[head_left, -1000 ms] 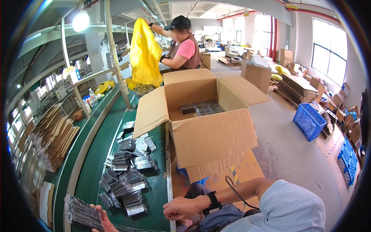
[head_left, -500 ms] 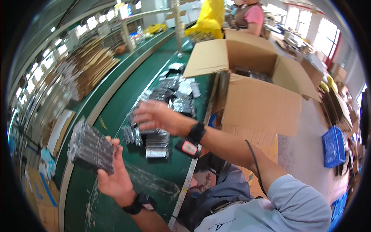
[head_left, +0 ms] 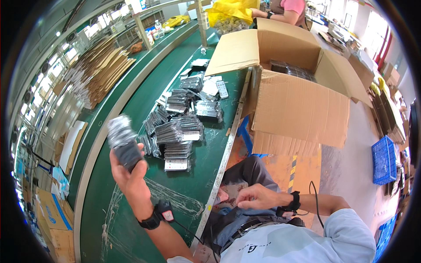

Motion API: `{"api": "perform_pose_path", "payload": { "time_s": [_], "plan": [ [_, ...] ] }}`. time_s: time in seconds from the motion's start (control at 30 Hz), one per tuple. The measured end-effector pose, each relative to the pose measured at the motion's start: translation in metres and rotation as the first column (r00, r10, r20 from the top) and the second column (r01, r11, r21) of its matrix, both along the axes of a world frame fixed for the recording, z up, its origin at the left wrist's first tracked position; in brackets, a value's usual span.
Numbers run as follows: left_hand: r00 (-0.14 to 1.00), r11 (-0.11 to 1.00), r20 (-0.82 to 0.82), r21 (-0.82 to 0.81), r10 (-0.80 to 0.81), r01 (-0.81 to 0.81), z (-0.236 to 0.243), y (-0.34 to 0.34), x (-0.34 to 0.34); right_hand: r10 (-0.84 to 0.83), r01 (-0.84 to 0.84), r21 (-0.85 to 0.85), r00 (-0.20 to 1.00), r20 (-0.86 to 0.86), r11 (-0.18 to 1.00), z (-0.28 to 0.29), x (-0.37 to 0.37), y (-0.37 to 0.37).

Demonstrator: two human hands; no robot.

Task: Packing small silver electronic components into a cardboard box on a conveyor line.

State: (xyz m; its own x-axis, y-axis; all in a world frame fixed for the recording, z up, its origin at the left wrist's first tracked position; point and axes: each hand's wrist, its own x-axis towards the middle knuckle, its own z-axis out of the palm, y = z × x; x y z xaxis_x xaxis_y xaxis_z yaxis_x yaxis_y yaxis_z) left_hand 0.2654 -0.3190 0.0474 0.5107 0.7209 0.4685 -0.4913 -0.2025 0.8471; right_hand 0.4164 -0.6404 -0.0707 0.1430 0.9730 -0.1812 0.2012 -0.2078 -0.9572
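My left hand (head_left: 133, 179) is raised over the left part of the green work surface. Its fingers and thumb grip a stack of thin remote controls (head_left: 126, 142) in clear plastic sleeves, blurred at the top. Several more stacks of bagged remote controls (head_left: 177, 150) lie heaped to the right of it; one loose white remote control (head_left: 222, 89) shows its buttons. My right hand (head_left: 258, 197) is above my lap, past the edge of the surface, fingers curled in with nothing visible in them. Both wrists wear black bands with small devices.
At the far right of the surface stands an open cardboard box (head_left: 302, 107) with black bagged packs (head_left: 293, 70) inside. A metal rail (head_left: 90, 173) borders the left side. Beyond are a yellow bag (head_left: 232, 15), another person and flattened cardboard (head_left: 101, 72). A blue crate (head_left: 384, 161) sits right.
My right hand has moved from above the stacks back to my lap, its fingers going from spread to curled. My left hand has lifted and turned the held stack more upright.
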Motion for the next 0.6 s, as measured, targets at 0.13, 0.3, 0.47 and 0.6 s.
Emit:
{"api": "perform_pose_path", "payload": {
  "time_s": [0.13, 0.3, 0.47, 0.6],
  "plan": [
    [0.933, 0.960, -0.357, 0.272, 0.033, 0.071, 0.026, 0.011, 0.056, -0.050, 0.054, 0.065, 0.996, -0.068, 0.996, -0.016, -0.013, -0.029],
    [0.689, 0.675, -0.624, 0.689, 0.369, 0.262, 0.029, 0.071, 0.100, -0.027, 0.027, 0.041, 0.999, -0.023, 0.999, -0.015, -0.024, -0.029],
    [0.450, 0.712, -0.841, 0.511, 0.300, 0.481, 0.019, 0.108, 0.137, -0.070, 0.068, 0.086, 0.997, 0.016, 0.994, -0.016, -0.022, -0.030],
    [0.381, 0.692, -0.876, 0.472, 0.297, 0.546, 0.014, 0.118, 0.174, -0.111, 0.109, 0.067, 0.993, 0.038, 0.992, -0.010, -0.017, -0.038]
  ]
}}
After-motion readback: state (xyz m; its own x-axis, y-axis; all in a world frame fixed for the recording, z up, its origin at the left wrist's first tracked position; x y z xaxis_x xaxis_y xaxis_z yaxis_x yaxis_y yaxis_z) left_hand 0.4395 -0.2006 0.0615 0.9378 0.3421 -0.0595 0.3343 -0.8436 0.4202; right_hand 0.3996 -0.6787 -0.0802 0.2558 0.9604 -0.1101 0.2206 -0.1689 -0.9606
